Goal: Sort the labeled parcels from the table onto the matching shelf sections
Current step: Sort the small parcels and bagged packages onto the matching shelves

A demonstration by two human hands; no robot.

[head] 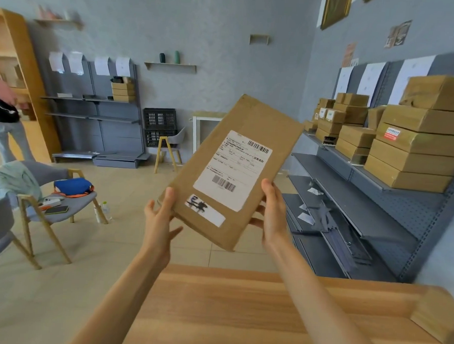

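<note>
Both hands (left hand [158, 215], right hand [272, 213]) hold a tilted parcel [231, 169].

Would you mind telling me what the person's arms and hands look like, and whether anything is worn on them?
Both forearms are bare as far as the picture shows: no sleeves in view. The left hand and the right hand carry no gloves, and no rings, watch or wristband are visible.

Parcel [231, 172] held up between left hand [158, 221] and right hand [272, 211], above the table [239, 312], stacked boxes [416, 145] on the shelf [373, 177] at right, chair [61, 202] at left.
</note>
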